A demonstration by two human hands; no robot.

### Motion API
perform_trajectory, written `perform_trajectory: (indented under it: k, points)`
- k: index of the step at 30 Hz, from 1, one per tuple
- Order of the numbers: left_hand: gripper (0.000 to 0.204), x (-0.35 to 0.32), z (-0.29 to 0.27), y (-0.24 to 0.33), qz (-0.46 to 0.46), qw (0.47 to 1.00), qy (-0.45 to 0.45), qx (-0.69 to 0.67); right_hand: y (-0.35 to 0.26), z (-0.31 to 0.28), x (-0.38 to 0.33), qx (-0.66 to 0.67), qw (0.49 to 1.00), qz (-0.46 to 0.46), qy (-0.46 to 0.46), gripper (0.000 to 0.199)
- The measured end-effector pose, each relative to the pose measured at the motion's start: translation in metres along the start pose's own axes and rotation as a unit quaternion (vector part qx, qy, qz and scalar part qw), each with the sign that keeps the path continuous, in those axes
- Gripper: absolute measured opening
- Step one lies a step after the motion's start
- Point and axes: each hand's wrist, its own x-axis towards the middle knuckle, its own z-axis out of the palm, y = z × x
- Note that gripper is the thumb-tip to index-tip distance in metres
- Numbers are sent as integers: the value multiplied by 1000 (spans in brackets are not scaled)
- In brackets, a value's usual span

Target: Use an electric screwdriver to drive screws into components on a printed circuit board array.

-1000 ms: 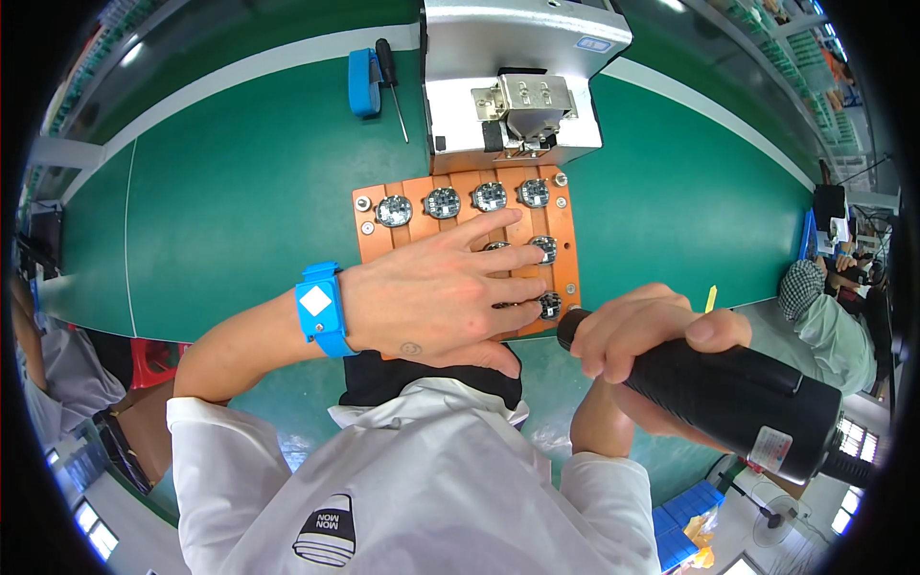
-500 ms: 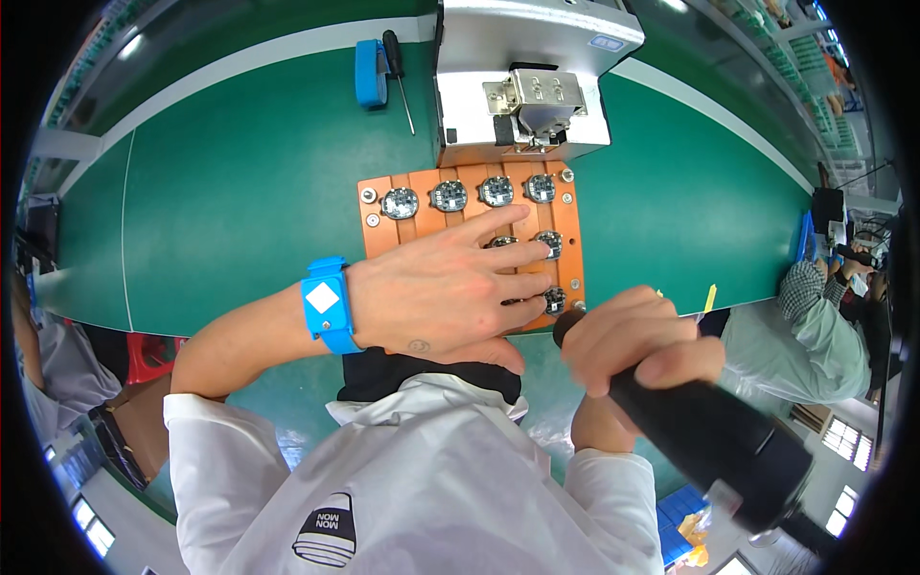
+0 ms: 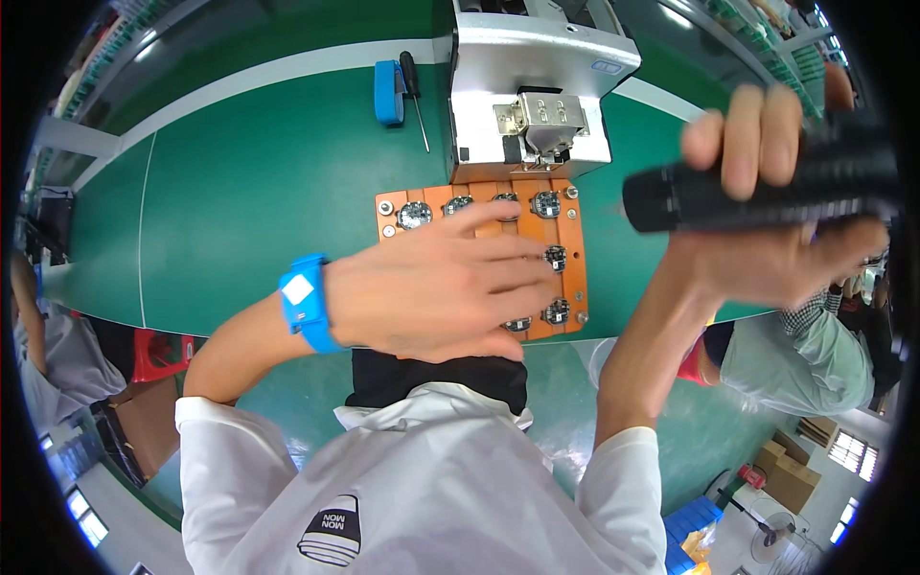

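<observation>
An orange fixture plate (image 3: 567, 235) lies on the green table in front of me, with several small round circuit boards (image 3: 545, 204) seated in it. My left hand (image 3: 446, 287), fingers spread and palm down, covers the plate's middle and left part and hides some boards. A blue wrist strap (image 3: 305, 305) circles that wrist. Up at the right, my right hand (image 3: 752, 264) is wrapped round a thick black cylindrical power screwdriver (image 3: 661, 201), held sideways above the table and away from the plate. Motion blurs this hand and the tool's rear end.
Behind the plate stands a silver metal machine (image 3: 532, 62) with a bracket on its front. To its left lie a black-handled screwdriver (image 3: 412, 81) and a blue band (image 3: 385, 93). Other people sit at the right (image 3: 815, 355) and left (image 3: 72, 355); a red stool (image 3: 158, 355) stands at left.
My right hand has swung the power screwdriver up and away from the plate's lower right corner. My left hand still lies spread over the plate. The view has shifted slightly.
</observation>
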Motion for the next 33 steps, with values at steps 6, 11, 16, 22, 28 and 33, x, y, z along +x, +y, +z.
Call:
perform_trajectory:
  k: [6,11,16,22,28,33]
  points:
    - [62,-35,16,50,-161,981,50,94,25,-8,38,-71,996,-25,-56,81]
    - [63,-53,61,60,-215,952,111,185,34,-9,23,-100,994,31,-25,104]
    - [60,-62,70,53,-209,955,136,157,39,-5,10,-42,999,9,6,120]
    - [60,-59,75,52,-199,958,155,134,45,3,6,-84,996,-19,7,121]
    - [62,-60,75,51,-195,960,154,129,48,11,3,-198,975,84,49,121]
    - [60,-59,74,50,-179,961,151,145,50,8,8,-188,974,123,-35,118]
